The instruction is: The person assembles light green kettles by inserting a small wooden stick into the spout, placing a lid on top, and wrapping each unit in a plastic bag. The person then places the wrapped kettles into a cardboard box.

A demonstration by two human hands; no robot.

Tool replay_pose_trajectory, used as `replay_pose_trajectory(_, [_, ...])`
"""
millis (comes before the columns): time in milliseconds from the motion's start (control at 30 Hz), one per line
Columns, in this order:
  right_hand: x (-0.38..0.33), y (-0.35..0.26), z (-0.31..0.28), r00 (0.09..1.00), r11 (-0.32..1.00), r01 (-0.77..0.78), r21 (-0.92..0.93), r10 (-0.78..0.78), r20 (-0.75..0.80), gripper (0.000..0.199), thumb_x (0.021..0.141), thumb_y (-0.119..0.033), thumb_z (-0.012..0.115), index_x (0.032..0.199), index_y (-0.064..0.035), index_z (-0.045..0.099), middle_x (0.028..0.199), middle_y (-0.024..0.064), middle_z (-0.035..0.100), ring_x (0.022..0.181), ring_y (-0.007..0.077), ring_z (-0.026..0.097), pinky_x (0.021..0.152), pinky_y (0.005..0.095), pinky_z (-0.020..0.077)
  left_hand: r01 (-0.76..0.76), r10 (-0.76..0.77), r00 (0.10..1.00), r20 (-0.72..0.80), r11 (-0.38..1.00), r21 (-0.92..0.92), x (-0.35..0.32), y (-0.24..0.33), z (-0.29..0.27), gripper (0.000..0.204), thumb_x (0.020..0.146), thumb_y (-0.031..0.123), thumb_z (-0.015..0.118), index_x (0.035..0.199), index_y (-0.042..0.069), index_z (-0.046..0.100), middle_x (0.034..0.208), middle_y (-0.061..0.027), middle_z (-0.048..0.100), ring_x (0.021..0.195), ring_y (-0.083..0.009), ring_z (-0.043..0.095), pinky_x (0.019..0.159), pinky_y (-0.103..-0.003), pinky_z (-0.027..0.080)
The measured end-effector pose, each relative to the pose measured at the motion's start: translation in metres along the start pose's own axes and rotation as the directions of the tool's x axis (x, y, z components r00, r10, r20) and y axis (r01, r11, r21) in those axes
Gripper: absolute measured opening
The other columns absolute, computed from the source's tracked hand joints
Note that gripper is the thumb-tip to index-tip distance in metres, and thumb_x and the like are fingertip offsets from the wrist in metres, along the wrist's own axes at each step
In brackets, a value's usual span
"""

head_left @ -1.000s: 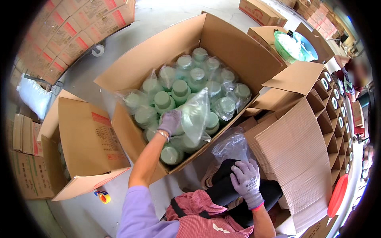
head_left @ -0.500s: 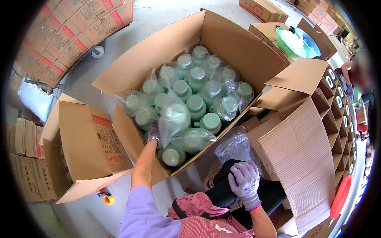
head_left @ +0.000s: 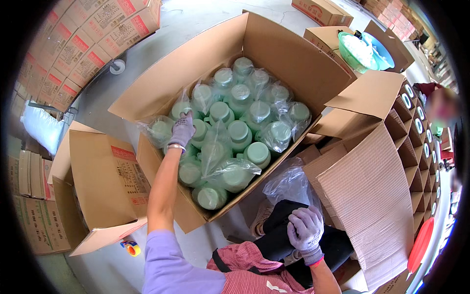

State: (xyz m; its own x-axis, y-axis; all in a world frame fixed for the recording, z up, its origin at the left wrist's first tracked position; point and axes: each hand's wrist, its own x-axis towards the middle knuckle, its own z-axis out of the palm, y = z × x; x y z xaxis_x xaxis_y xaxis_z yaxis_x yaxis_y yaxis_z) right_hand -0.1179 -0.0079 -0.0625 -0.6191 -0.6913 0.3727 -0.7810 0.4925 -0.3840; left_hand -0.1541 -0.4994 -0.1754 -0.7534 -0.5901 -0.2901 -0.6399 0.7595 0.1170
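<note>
My left hand (head_left: 183,130), in a grey-purple glove, reaches over the left side of a large open carton (head_left: 289,54). Its fingers point forward against a bagged pale green bottle (head_left: 181,109) and look stretched out, partly hidden; I see no firm hold. Several more pale green lidded bottles stand close together in the carton, some in clear plastic bags. A bare one (head_left: 257,153) is near the front edge, and a bagged one (head_left: 234,177) lies tilted beside it. My right hand (head_left: 306,231), gloved alike, rests curled by my knee with nothing seen in it.
Left stands another open carton (head_left: 100,181), with a yellow tape roll (head_left: 132,249) on the floor. A clear plastic bag (head_left: 289,182) lies by my knee. To the right, a divided carton (head_left: 399,130) holds white-topped items. Basins (head_left: 357,51) stand behind; a co-worker is far right.
My left hand has moved forward, from the carton's near left side to the bottles farther back. The bagged bottle in the middle has settled lower. My right hand has curled more beside the knee.
</note>
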Motion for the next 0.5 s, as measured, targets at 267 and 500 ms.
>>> replay_pose_trajectory(267, [-0.007,0.003,-0.011,0.999,1.000,0.009,0.014,-0.008,-0.039,0.018,0.069,-0.010,0.071,0.086,-0.0090,0.065,0.095,0.0056,0.066,0.093,0.0247,0.064,0.090,0.0457,0.0493,0.157,-0.151,0.987,0.055,0.976,-0.150,0.021,-0.016,0.053,0.102,0.065,0.023,0.087,0.150,0.029,0.031,0.150,-0.0201,0.029,0.130,-0.0423,0.046,0.104,-0.049,0.045])
replay_pose_trajectory(500, [-0.007,-0.002,-0.009,1.000,0.997,-0.008,0.082,0.010,-0.019,0.019,0.070,-0.009,0.071,0.089,-0.0080,0.066,0.094,0.0077,0.066,0.092,0.0285,0.064,0.088,0.0443,0.0485,-0.551,0.471,0.798,-0.377,0.823,-0.137,-0.085,-0.009,-0.136,0.094,0.059,0.014,0.085,0.144,0.018,0.044,0.128,-0.0167,0.049,0.125,-0.0367,0.048,0.105,-0.043,0.043])
